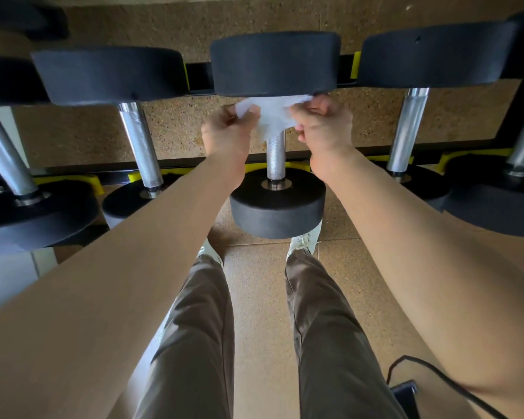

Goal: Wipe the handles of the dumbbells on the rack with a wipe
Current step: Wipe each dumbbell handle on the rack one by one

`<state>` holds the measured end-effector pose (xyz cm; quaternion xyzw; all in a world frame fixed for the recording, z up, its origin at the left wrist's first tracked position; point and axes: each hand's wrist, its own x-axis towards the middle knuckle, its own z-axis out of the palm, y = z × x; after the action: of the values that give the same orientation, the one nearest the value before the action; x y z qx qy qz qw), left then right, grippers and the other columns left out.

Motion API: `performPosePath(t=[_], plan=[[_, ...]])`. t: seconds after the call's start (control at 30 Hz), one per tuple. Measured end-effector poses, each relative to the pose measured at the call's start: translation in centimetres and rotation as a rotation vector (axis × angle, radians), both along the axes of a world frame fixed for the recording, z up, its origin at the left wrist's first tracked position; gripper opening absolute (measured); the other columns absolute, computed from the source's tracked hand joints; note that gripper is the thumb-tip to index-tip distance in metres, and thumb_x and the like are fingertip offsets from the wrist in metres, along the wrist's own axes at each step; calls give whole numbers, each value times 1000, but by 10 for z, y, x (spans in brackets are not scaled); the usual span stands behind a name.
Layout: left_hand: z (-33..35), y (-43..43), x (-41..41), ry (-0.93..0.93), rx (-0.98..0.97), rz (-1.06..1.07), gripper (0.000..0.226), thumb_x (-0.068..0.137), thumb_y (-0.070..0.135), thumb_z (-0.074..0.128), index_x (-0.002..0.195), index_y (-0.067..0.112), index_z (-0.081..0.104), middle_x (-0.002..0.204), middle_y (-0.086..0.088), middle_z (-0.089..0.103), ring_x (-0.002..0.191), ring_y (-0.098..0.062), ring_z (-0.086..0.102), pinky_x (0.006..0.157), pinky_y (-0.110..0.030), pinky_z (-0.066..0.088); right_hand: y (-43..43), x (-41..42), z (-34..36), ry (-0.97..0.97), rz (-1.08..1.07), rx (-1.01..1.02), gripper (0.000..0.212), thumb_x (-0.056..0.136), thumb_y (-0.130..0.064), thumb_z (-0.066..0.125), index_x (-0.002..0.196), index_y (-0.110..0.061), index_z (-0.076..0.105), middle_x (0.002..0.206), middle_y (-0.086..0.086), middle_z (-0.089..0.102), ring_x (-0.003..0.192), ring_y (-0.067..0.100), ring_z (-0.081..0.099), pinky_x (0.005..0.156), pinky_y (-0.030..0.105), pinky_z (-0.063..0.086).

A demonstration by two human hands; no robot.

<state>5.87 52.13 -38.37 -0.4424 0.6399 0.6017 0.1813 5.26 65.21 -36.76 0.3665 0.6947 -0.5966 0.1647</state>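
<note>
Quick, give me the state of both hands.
Left hand: gripping the wipe at the middle dumbbell handle.
Right hand: gripping the same wipe.

A dotted brown floor and a black and yellow rack
The floor is brown with lots of tiny dark dots, and it is made of big tiles with thin lines between them. The same dotted brown shows between the bars of the rack. The rack has long black bars that go from side to side, with bright yellow holders fixed on them. On the far left is a whitish patch; it is hard to tell if it is wall or floor. At the bottom right a thin black cable curls over the floor to a small black box. The light is soft and even
</note>
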Motion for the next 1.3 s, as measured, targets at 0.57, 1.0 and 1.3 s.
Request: performPosePath(t=[0.57, 1.0, 1.3], plan=[[-10, -18, 12, -98, -181, -138, 11, 95, 31, 69, 96, 20, 67, 75, 7, 59, 68, -12, 52, 60, -24, 45, 4, 15, -6, 10, 252, 21, 17, 89, -15, 73, 76, -18, 62, 74, 2, 65, 62, 5, 59, 58, 19, 48], [-22, -32, 39, -87, -229, -223, 13, 94, 24, 71, 103, 15, 68, 80, 9, 64, 63, -5, 57, 52, -17, 45, 13, 38, -12, -42, 363, 59, 22, 84, -13, 76, 71, -25, 64, 78, -2, 66, 78, 14, 62, 69, 27, 52], [-18, -27, 53, -96, -235, -598, 16, 89, 26, 77, 83, 23, 63, 82, 4, 62, 75, -13, 57, 57, -19, 40, 40, 55, -18, -133, 481, 227, 10, 80, -16, 76, 75, -22, 70, 73, -8, 64, 69, 1, 56, 61, 13, 41]])
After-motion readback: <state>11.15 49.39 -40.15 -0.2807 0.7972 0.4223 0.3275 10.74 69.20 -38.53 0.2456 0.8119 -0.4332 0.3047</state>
